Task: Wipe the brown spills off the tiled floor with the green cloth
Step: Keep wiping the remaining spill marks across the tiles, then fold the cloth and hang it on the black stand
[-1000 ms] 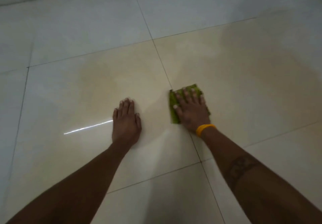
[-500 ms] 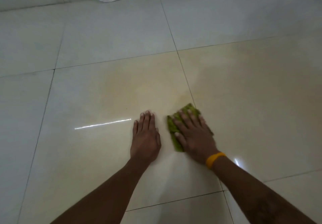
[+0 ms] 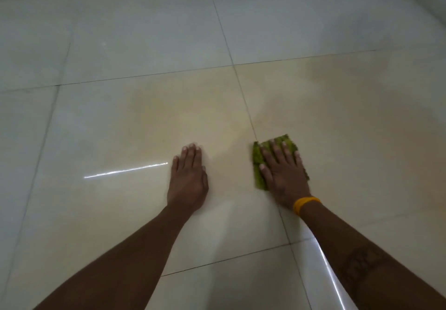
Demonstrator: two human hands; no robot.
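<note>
Two hands flat | right hand (image 3: 282, 177) presses green cloth (image 3: 259, 162) beneath | left hand (image 3: 188, 177) holds nothing

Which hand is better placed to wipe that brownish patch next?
The right hand: it presses flat on the green cloth, beside the brown spill. The left hand rests bare on the tiled floor.

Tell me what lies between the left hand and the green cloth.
Only bare tile shows in the head view: glossy floor between the left hand and the cloth, with a faint brownish smear above it. No object there.
</note>
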